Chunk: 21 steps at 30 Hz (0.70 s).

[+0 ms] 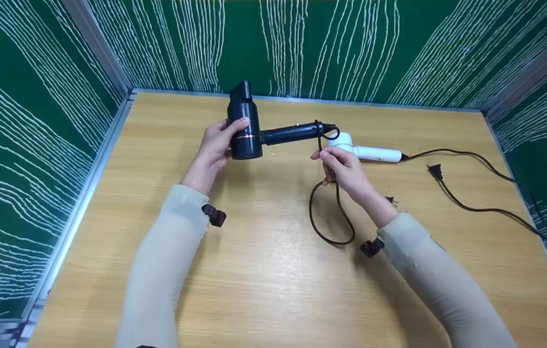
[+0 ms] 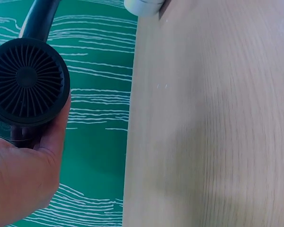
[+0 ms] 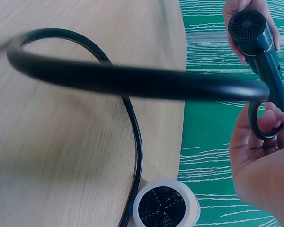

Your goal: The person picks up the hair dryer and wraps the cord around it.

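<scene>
Left hand (image 1: 215, 145) wrapped round the barrel of a black cylindrical hair dryer with a narrow nozzle (image 1: 253, 128), thumb on top. Dryer sits over the far part of the pale wooden table (image 1: 254, 275), left of centre, handle pointing right. Right hand (image 1: 346, 169) pinches its thin black cord (image 3: 146, 84) nearward of the handle end, which the cord appears to cross. Slack loop below. My view: hold the barrel steady, lead the cord gently, spare the bend at its root; mind snagging the white plastic hair dryer (image 1: 377, 153) just beyond.
</scene>
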{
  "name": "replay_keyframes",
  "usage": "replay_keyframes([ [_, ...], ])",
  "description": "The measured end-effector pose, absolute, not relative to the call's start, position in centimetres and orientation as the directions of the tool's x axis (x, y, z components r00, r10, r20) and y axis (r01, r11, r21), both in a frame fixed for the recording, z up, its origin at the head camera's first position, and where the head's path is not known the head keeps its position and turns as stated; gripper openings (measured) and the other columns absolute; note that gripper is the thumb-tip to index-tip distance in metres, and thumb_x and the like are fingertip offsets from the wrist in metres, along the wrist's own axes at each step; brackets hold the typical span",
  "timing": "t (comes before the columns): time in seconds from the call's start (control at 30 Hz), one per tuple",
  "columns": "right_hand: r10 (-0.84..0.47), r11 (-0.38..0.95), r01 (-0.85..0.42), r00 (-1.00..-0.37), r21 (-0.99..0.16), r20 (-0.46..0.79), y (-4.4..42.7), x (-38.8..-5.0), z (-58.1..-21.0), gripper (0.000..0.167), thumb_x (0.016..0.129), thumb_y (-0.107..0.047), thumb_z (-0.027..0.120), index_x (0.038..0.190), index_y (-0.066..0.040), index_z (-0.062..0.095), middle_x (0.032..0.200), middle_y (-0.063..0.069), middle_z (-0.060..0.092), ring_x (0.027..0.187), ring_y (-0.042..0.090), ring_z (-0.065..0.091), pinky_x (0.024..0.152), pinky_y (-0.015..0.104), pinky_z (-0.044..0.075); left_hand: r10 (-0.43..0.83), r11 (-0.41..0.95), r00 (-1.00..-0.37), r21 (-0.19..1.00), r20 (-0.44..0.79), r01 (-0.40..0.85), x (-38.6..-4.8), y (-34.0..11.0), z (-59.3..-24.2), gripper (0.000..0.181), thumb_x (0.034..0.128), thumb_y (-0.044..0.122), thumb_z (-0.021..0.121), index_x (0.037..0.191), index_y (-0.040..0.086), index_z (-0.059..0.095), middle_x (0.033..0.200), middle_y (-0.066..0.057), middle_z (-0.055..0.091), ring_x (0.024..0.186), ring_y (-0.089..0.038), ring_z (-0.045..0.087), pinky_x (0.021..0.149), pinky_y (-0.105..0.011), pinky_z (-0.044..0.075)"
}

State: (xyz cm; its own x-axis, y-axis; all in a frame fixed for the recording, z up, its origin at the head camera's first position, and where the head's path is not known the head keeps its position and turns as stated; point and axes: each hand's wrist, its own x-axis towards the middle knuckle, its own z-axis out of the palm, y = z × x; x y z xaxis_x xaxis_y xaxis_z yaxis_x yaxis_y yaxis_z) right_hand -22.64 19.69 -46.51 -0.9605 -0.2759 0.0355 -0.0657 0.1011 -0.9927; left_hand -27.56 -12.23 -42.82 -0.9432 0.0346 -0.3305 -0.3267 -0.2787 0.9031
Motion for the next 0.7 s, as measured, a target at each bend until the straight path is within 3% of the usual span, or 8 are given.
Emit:
replay_keyframes([
  [0.27,-0.34,0.021,-0.007,-0.941,-1.0,0.0,19.8,-22.0,-47.0,0.037,0.115,-0.023,0.052,0.129,0.008,0.067,0.078,0.003,0.057,0.064,0.013,0.058,0.066,0.032,0.063,0.037,-0.299,-0.948,0.902,-0.315,-0.312,-27.6,-12.3,-42.8,0.073,0.0923,0.039,0.085,0.15,0.007,0.055,0.142,-0.014,0.061,0.126,-0.031,0.06,0.107,-0.046,0.05],
  [0.5,-0.371,0.003,0.056,-0.927,-0.998,-0.053,20.0,-20.5,-47.9,0.039,0.115,-0.024,0.05,0.134,0.006,0.064,0.082,0.008,0.064,0.074,0.021,0.069,0.081,0.043,0.065,0.019,-0.304,-0.961,0.914,-0.275,-0.268,-27.6,-12.4,-42.4,0.068,0.0936,0.038,0.083,0.148,0.006,0.057,0.142,-0.014,0.061,0.125,-0.031,0.059,0.109,-0.047,0.049],
  [0.7,-0.401,0.0,0.078,-0.913,-0.997,-0.071,19.8,-19.4,-48.6,0.041,0.115,-0.024,0.048,0.136,0.007,0.063,0.081,0.008,0.062,0.078,0.023,0.068,0.088,0.05,0.064,0.027,-0.33,-0.969,0.913,-0.244,-0.239,-27.5,-12.3,-42.4,0.058,0.0968,0.03,0.079,0.145,0.004,0.059,0.14,-0.017,0.062,0.122,-0.032,0.061,0.107,-0.049,0.051],
])
